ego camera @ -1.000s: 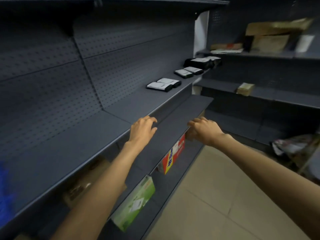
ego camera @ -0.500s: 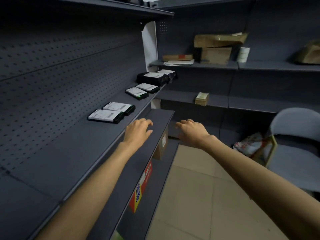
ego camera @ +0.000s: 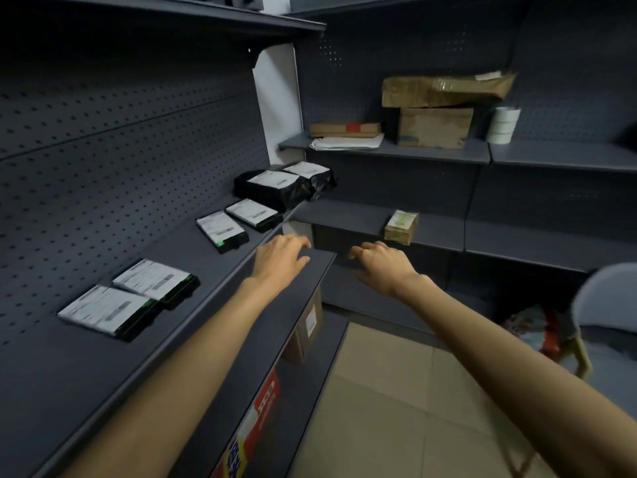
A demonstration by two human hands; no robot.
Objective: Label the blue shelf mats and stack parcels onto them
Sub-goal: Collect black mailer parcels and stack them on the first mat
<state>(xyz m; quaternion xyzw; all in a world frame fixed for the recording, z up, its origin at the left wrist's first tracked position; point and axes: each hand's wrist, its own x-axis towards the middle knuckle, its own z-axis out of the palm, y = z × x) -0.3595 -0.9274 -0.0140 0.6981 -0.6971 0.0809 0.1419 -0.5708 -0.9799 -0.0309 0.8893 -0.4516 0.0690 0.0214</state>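
Both my hands are stretched forward and hold nothing. My left hand (ego camera: 281, 258) hovers palm down over the front edge of the dark grey shelf (ego camera: 103, 357), fingers loosely apart. My right hand (ego camera: 381, 265) hangs in the air past the shelf's right end, fingers curled loosely. On the shelf lie flat black parcels with white labels: two near parcels (ego camera: 131, 301), two middle parcels (ego camera: 238, 220), and two black bagged parcels (ego camera: 282, 182) at the far end. No blue mat shows.
A back shelf unit carries cardboard boxes (ego camera: 437, 112), a flat parcel (ego camera: 344, 129), a tape roll (ego camera: 503, 124) and a small box (ego camera: 401, 225). Boxes (ego camera: 306, 326) sit under the lower shelf board. A grey chair (ego camera: 610, 326) stands at the right over a tiled floor (ego camera: 396, 408).
The view has swung right along the shelf, bringing the labelled parcels closer and the back shelves and chair into sight. Both hands stay extended, empty, moving along with it.
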